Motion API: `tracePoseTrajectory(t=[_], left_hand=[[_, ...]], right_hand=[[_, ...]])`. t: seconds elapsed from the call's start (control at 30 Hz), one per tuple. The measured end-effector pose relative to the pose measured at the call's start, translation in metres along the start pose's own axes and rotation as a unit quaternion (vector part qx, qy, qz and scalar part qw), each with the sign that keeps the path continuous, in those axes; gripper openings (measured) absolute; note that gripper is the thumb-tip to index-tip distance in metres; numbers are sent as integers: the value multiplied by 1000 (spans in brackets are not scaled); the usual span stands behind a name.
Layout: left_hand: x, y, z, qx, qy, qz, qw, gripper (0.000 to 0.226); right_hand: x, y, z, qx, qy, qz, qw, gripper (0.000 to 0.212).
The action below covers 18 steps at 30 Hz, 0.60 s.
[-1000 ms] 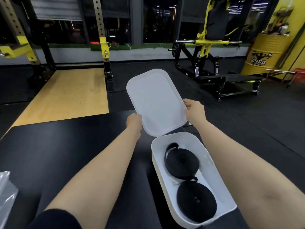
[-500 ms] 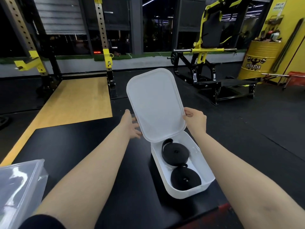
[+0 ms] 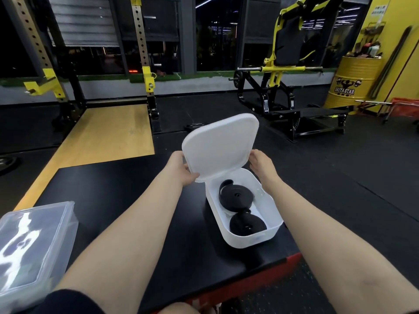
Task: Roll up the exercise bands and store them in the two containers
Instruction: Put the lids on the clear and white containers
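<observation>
Lidding of the white container, seen from the wearer's head. The left hand (image 3: 183, 170) grips the left edge of the white lid (image 3: 218, 145), thumb curled over the near corner; the right hand (image 3: 259, 163) holds the lid's right edge, fingers wrapped behind it, though how far they curl cannot be told from this side. The lid is tilted up, its near edge just above the far rim of the white container (image 3: 269, 225), which stands on a black padded platform (image 3: 127, 200).

Inside lie two rolled black exercise bands: the far roll (image 3: 235, 197), whose loose tail arcs up along its far side, and the near roll (image 3: 247, 225), flat against the near wall. The two rolls touch.

At the platform's left, a clear lidded container (image 3: 34, 243) sits closed; its contents cannot be read through the glare.

Judged risks: the far roll's free tail may spring up and catch under the descending lid, preventing a seal. The container stands near the platform's right front corner, so uneven downward pressure could tip or slide it off. A lid lowered askew may seat on one side only.
</observation>
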State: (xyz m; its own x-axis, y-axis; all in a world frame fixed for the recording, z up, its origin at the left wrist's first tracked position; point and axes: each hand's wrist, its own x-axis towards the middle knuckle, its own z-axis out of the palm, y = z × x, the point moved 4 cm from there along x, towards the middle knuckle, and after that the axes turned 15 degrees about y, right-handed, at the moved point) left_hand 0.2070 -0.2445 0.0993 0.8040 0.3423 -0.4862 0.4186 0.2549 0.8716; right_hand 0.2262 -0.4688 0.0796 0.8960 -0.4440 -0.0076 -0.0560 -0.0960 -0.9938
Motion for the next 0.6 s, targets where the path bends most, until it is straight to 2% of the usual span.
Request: tracePoseTrajectory(t=[0.07, 0.17, 0.23, 0.27, 0.33, 0.47, 0.6], left_hand=[[-2, -5, 2, 7, 24, 42, 999, 20], [-2, -11, 0, 79, 66, 91, 991, 13], [-4, -19, 4, -7, 28, 32, 999, 16], [-1, -25, 5, -51, 33, -7, 998, 12], [3, -32, 7, -42, 39, -1, 998, 9], [-3, -44, 20, -4, 32, 75, 997, 23], [2, -62, 26, 13, 49, 122, 991, 28]], right_hand=[[-5, 1, 0, 90, -38, 57, 994, 39], [1, 12, -4, 168, -48, 114, 978, 36], [5, 18, -8, 202, -73, 141, 967, 35], [6, 20, -10, 208, -90, 151, 962, 31], [4, 24, -17, 183, -135, 162, 960, 28], [-1, 33, -35, 28, -169, 132, 976, 14], [7, 39, -46, -50, -142, 67, 986, 29]])
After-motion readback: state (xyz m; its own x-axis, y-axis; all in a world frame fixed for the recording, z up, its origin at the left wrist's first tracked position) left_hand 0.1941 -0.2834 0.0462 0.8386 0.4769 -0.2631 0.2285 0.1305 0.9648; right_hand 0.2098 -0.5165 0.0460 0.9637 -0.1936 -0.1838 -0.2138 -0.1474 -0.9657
